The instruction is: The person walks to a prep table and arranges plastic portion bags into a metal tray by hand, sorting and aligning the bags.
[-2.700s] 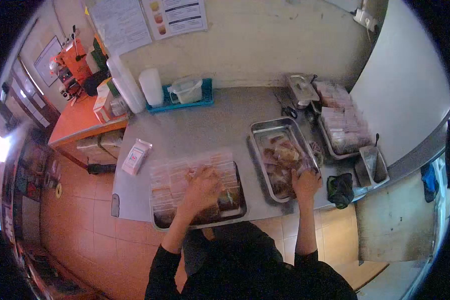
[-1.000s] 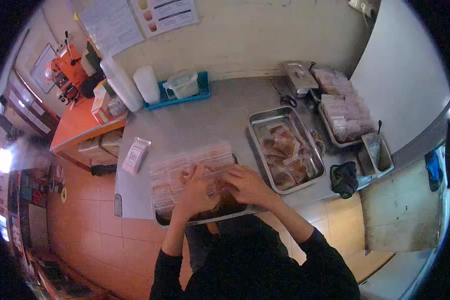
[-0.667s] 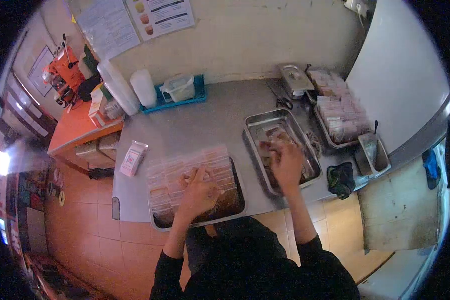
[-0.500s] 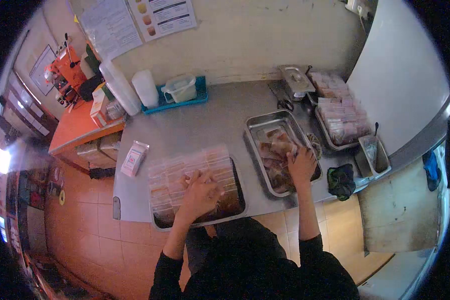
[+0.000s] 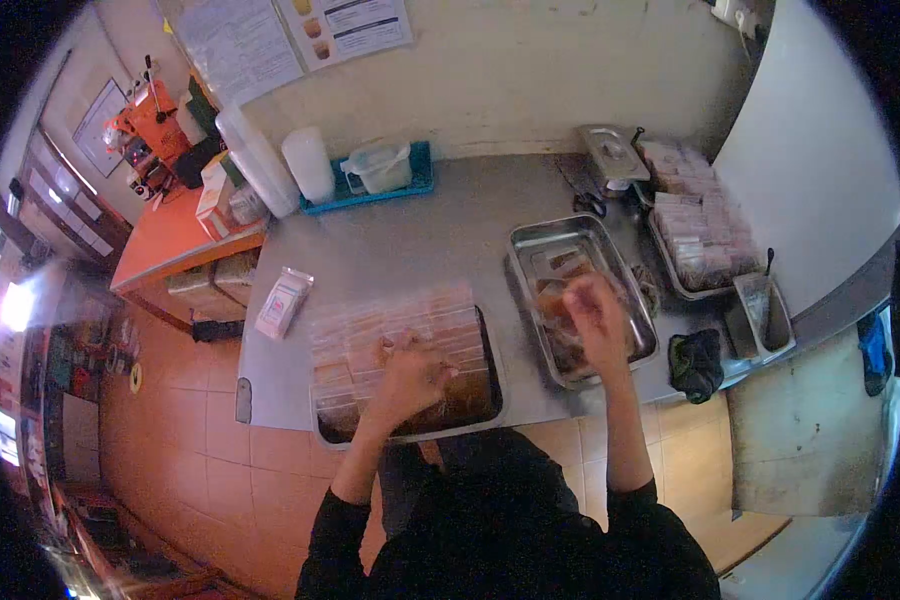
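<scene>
My left hand [image 5: 407, 382] is over the near edge of the left metal tray [image 5: 502, 410], its fingers curled down against rows of small clear plastic packets [image 5: 370, 335] with brownish contents. What those fingers hold, if anything, is hidden. Raised above the right metal tray [image 5: 525, 240], my right hand [image 5: 600, 320] has its fingers drawn together at a clear packet with something brown inside [image 5: 552, 301]. More loose packets [image 5: 570, 357] lie in that tray under the hand, partly hidden and blurred.
A pink-and-white pack [image 5: 284, 303] lies left of the trays. Behind are a teal tray [image 5: 370, 200] with plastic containers and a lidded steel container [image 5: 615, 156]. At right are packed sachets [image 5: 705, 235], a dark cloth [image 5: 696, 364] and a steel container [image 5: 762, 313].
My right hand has lifted from the loose packets, with a packet now at its fingers. My left hand stays at the packed rows. The whole view has shifted slightly.
</scene>
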{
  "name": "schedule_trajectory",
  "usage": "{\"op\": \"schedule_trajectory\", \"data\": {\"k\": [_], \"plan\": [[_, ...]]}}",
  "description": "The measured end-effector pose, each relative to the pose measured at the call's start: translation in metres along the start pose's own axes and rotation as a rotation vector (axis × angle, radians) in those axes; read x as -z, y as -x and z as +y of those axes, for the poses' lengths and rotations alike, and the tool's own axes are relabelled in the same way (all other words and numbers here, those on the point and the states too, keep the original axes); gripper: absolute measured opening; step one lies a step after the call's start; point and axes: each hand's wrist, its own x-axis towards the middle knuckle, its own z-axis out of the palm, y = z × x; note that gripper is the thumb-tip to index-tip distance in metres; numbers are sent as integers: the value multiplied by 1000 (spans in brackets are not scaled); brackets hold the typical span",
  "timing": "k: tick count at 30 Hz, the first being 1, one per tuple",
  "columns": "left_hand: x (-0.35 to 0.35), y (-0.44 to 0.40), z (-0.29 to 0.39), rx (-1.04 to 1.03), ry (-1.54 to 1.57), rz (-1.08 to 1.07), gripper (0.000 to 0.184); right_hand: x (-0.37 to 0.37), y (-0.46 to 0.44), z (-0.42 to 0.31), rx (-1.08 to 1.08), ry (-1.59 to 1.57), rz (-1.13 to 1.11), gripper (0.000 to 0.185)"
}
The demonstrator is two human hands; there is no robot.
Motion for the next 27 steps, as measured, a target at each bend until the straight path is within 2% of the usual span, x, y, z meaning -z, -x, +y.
{"op": "schedule_trajectory", "data": {"k": [2, 3, 5, 6, 8, 9, 10, 12, 18, 22, 24, 25, 27], "plan": [[-6, 1, -7, 5, 26, 24, 9, -9, 7, -12, -66, -185, -225, 8], [-7, 1, -8, 9, 52, 47, 11, -14, 11, -20, -68, -186, -226, 8], [-4, -2, 2, 17, 19, 71, 11, -25, 19, -35, -204, -306, -490, 7], [-2, -4, 6, 23, -14, 96, 12, -32, 26, -32, -204, -306, -491, 7], [-5, -3, -2, 25, 6, 55, 13, -48, 38, -19, -224, -389, -633, 11], [-2, -5, -1, 26, 27, 13, 13, -53, 38, -19, 21, -234, -616, 14], [-1, -4, 2, 28, 28, 14, 13, -57, 40, -20, 21, -234, -619, 14], [3, -3, 10, 41, -132, 59, 18, -62, 48, -23, -111, -148, -746, 21], [-2, -1, 0, 29, -27, 87, 16, -79, 63, -32, -200, -28, -764, 26], [8, -3, 4, 41, 72, 31, 15, -80, 64, -36, -145, 131, -764, 24], [12, -4, 12, 110, 39, 15, 22, -82, 68, -32, 192, 298, -524, 24], [8, -3, 6, 108, 40, 13, 22, -83, 68, -29, 191, 300, -522, 24], [-1, 0, -8, 167, -52, -10, 36, -87, 64, -22, 297, 331, -446, 23]]}}
